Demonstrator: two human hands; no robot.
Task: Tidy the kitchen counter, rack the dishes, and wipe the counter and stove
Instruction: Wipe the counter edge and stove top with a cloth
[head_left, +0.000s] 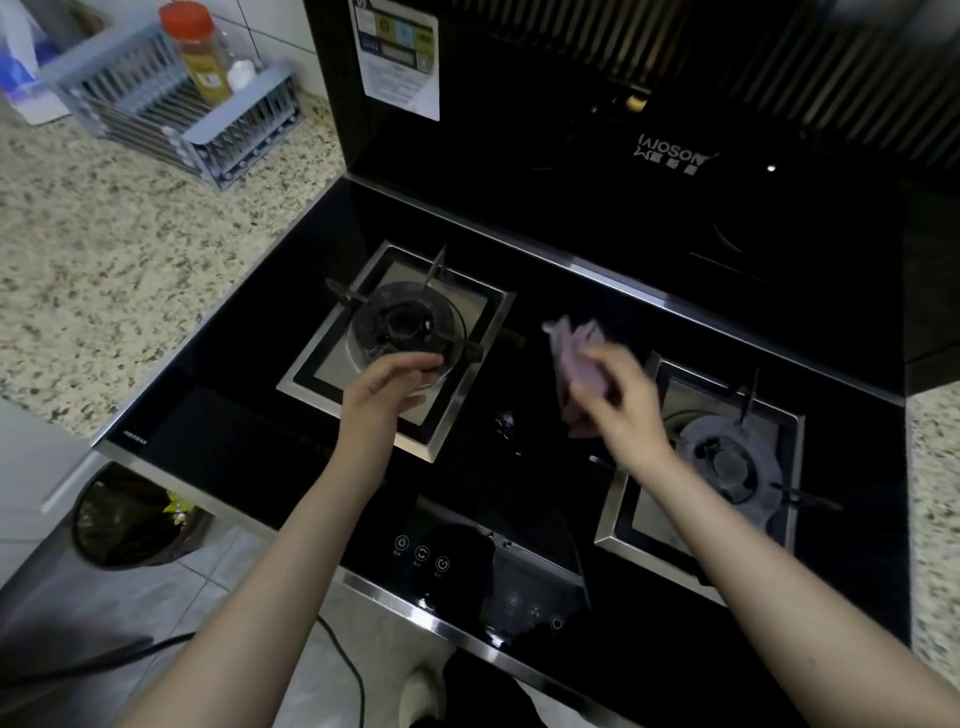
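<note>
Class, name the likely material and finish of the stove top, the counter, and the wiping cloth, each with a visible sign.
Stove top: likely glossy black glass; it mirrors reflections. Counter: speckled polished stone, perhaps granite. Cloth in the right hand: soft pinkish fabric; it crumples.

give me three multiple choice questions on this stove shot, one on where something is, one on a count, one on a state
1. Where is the jar with the red lid?
A. in the grey rack on the counter
B. on the stove glass
C. in the bin

2. How many gas burners does the stove show?
A. one
B. two
C. four

3. What is the right hand doing?
A. hanging empty
B. gripping a cloth
C. pressing a touch button

Answers:
1 A, the jar with the red lid stands inside the grey rack.
2 B, a left burner and a right burner.
3 B, the right hand is closed around a purple cloth over the stove.
</note>
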